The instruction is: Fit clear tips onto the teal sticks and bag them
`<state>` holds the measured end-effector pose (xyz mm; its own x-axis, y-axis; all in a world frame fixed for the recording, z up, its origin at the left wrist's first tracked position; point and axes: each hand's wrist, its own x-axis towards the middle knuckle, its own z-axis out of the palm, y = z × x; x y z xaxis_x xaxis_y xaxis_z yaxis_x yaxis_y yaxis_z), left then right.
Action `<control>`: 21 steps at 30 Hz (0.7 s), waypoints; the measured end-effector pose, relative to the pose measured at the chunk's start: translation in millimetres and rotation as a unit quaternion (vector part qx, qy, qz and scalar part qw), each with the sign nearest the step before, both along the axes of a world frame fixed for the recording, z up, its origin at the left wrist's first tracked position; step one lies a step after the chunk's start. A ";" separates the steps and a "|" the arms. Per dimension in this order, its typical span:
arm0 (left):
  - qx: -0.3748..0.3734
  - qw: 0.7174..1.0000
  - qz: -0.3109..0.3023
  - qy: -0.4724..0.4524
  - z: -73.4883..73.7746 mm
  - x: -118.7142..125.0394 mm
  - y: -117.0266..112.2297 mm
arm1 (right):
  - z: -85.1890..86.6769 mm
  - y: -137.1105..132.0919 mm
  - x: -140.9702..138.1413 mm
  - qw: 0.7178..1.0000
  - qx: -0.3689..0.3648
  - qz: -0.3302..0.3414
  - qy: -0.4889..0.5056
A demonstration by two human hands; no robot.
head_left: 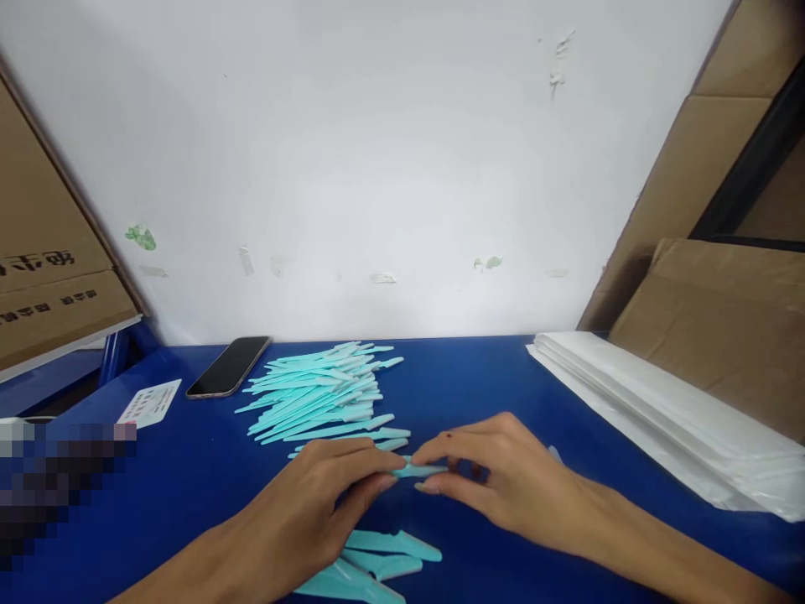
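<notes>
Between my two hands lies a turquoise eyebrow razor (pixel 410 471), held level just above the blue table. My left hand (pixel 327 495) pinches one end with thumb and forefinger. The other end, which looks paler, is gripped by the fingertips of my right hand (pixel 503 470); part of it is hidden behind them. Just beyond my hands a loose pile of similar razors (pixel 320 390) is spread out, most pointing the same way. Several more razors (pixel 386 564) lie nearer to me, partly covered by my left hand. Behind my right wrist shows a small translucent piece (pixel 554 454).
A black-screened phone (pixel 230 369) and a white card (pixel 149 403) lie on the blue table (pixel 465 377) at left. White plastic bags (pixel 654 411) are stacked at right beside cardboard (pixel 723 327). A cardboard box (pixel 50 226) stands at far left, and a white wall (pixel 377 168) closes the back.
</notes>
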<state>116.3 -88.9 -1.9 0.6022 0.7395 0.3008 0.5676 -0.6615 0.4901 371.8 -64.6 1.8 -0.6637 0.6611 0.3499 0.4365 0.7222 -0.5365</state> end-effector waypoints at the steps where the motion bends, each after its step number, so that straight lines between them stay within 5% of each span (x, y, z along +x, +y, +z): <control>1: 0.006 1.000 0.007 0.004 -1.0 -0.5 0.4 | 3.9 2.7 2.6 1.000 0.014 -0.012 -0.021; 6: 0.017 0.998 0.015 0.059 -1.3 -4.7 -0.2 | 25.7 27.3 30.1 0.987 0.020 -0.127 -0.100; 11: 0.008 0.991 0.041 0.126 -1.3 -9.3 8.6 | 34.5 44.4 61.5 0.957 -0.070 -0.122 -0.254; 16: 0.061 0.983 0.062 0.160 -4.3 -14.2 19.1 | 32.2 41.4 77.3 0.938 -0.124 -0.140 -0.291; 19: 0.040 0.988 0.058 0.134 7.8 -12.6 14.4 | 28.8 40.1 83.0 0.930 -0.158 -0.137 -0.302; 21: -0.040 0.990 0.041 0.129 21.1 -11.9 8.0 | 26.9 40.6 84.6 0.928 -0.165 -0.134 -0.305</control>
